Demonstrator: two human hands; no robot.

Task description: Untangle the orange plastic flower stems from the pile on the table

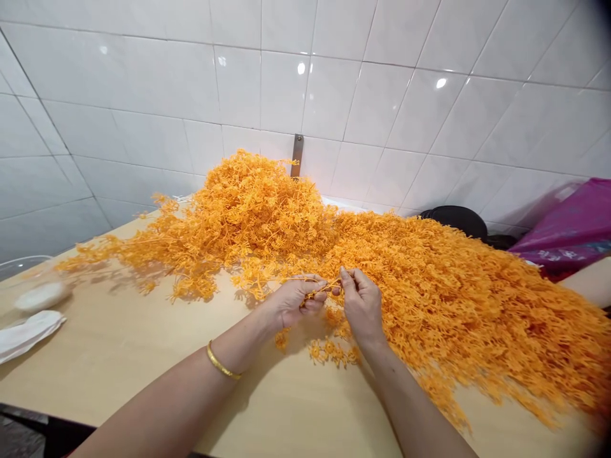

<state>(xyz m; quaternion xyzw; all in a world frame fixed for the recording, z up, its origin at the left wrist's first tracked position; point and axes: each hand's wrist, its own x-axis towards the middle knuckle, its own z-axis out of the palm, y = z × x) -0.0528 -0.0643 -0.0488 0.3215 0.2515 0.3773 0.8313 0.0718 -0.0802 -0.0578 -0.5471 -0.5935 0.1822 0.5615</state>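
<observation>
Between my two hands is a thin orange artificial flower stem [329,287]. My left hand [296,301] has its fingers closed around the stem, and a gold bangle [222,364] circles that wrist. Thumb and fingers of my right hand [361,304] pinch the stem's other side, close to the left fingertips. Small orange blossoms [334,351] hang or lie just below the hands; I cannot tell whether they belong to the held stem. Behind my hands rises a tall heap of orange artificial flowers [258,210], and a wider pile [458,286] spreads along the right.
A light wooden table [143,356] carries everything, against a white tiled wall [162,76]. At left are a clear container with white contents [42,296] and a white cloth or paper [28,334]. Black round objects [458,219] and a purple bag [563,222] stand back right.
</observation>
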